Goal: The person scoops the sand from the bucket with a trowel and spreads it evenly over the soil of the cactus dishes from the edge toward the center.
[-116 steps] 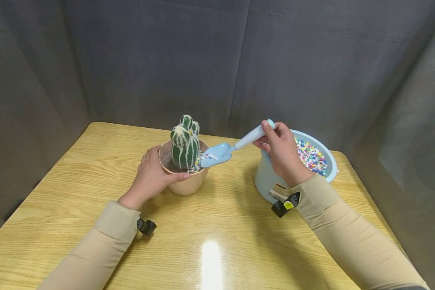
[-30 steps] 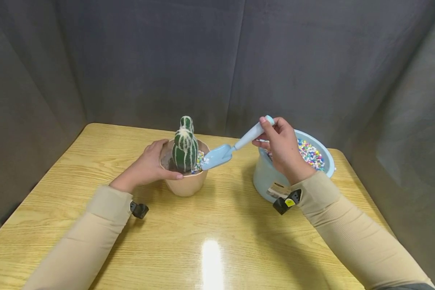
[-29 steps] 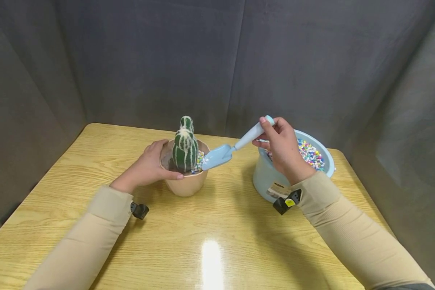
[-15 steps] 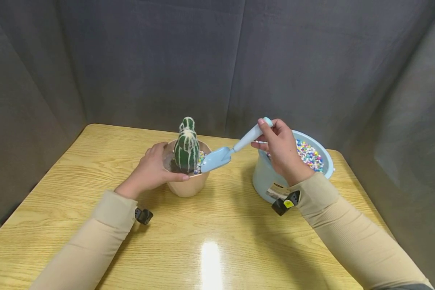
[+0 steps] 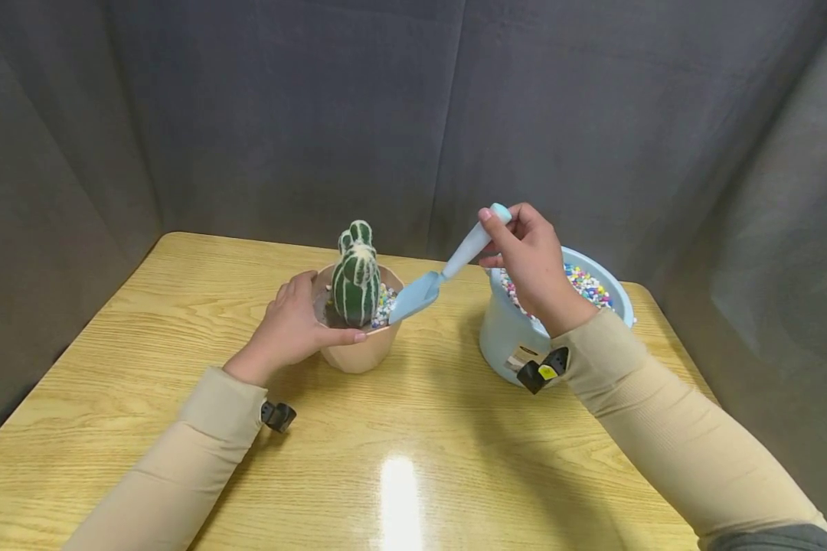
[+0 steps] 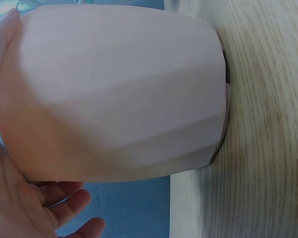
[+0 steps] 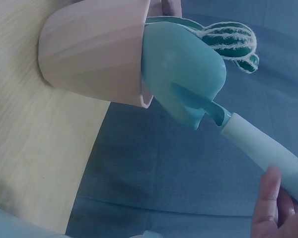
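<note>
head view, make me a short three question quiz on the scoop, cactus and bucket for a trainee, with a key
1. Which hand holds the blue scoop?
2. True or false: the cactus stands in the pot.
3. Choose one: the blue bucket contains a) water, b) multicoloured granules, c) a second cactus.

Key: 1. the right hand; 2. true; 3. b
</note>
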`<action>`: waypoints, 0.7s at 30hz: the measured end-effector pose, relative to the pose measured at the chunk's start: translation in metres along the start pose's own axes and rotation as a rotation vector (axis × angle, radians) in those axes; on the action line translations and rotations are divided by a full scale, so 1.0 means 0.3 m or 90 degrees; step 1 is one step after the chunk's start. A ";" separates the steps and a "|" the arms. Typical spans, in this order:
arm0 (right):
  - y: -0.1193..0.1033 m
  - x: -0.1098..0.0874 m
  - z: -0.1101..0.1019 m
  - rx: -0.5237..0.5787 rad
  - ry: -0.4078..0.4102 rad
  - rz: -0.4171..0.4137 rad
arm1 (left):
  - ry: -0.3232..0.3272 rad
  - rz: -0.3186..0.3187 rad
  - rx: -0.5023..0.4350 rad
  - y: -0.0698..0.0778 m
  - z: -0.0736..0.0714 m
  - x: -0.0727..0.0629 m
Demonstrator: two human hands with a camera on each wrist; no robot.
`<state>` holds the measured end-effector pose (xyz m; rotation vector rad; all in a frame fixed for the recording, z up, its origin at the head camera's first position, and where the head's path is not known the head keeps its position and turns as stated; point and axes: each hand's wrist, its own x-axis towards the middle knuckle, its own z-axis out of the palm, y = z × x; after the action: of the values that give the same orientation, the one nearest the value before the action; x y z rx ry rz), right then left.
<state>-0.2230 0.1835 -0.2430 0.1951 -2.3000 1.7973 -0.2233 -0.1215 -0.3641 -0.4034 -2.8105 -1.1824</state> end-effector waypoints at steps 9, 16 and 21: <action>0.004 -0.008 -0.008 0.015 0.001 0.023 | 0.004 -0.005 -0.004 0.010 0.015 0.000; 0.031 -0.017 -0.025 0.089 0.014 0.023 | -0.024 -0.005 0.003 0.009 0.000 -0.008; 0.041 -0.023 -0.047 0.121 0.029 0.027 | -0.062 0.022 -0.043 -0.013 -0.042 0.000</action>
<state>-0.2180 0.1999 -0.2529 0.1361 -2.1176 2.0201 -0.2248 -0.1330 -0.3578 -0.5271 -2.8372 -1.2879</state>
